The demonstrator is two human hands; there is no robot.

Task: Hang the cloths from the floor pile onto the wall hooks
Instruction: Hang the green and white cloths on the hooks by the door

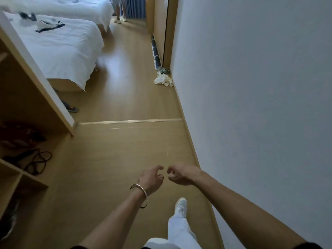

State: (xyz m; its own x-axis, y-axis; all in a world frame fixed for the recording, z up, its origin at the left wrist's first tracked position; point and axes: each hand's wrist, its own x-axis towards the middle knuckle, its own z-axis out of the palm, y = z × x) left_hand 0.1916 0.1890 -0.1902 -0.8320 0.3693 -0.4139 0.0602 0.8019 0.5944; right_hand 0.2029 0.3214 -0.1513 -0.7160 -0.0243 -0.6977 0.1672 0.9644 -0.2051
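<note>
Wood-laminate floor (pixel 125 141) of a corridor beside a white wall (pixel 251 105). Cloth pile (pixel 162 79): pale crumpled cloths on the floor against the skirting, at the near end of a rolled dark mat (pixel 156 53), well ahead of both hands. Left hand (pixel 152 177), bracelet (pixel 141 193) at the wrist, and right hand (pixel 177 174): held out close together, fingers loosely curled, neither holding anything. Open wooden shelf unit (pixel 36 182), at left: one compartment holds a coiled black cable (pixel 38 162) and a dark reddish item (pixel 18 133), too blurred to identify.
</note>
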